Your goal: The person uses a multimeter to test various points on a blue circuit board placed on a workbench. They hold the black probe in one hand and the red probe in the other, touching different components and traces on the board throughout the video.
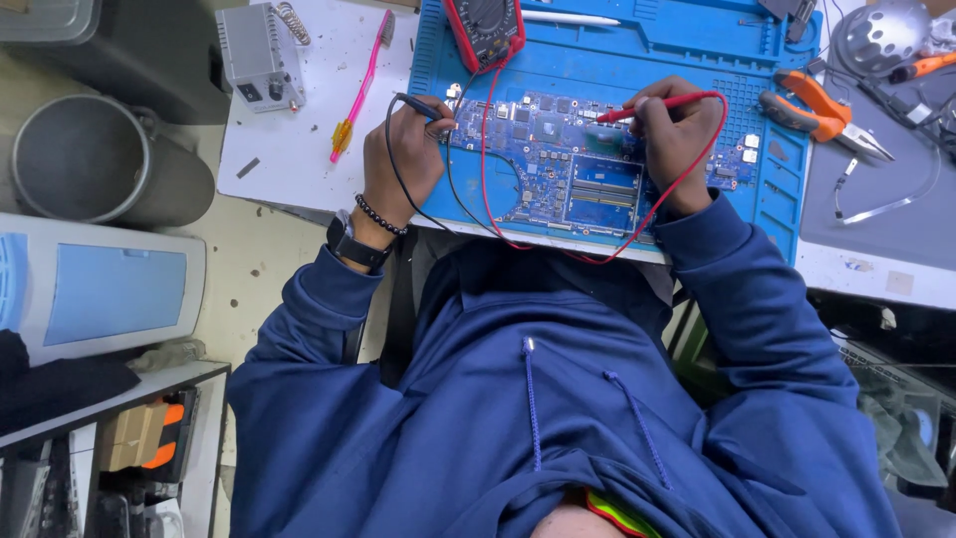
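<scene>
Head view: the person is probing a blue circuit board (558, 159) that is lying on a blue work mat (697, 60), at about twelve o'clock from the chest. The left hand (403, 149) is closing tightly around a black probe (418, 106), pressing its tip onto the board's left edge at ten o'clock. The right hand (677, 134) is pinching a red probe (652, 106) pen-style, its tip touching the board near the centre, at one o'clock. Both leads are running up to the red-cased multimeter (485, 28) at twelve o'clock. Orange pliers (822, 112) are lying at two o'clock, a pink toothbrush (358, 90) at ten. To probe well, I judge each tip should be resting steadily on a single pad, wrists braced on the mat, leads kept clear of neighbouring parts.
</scene>
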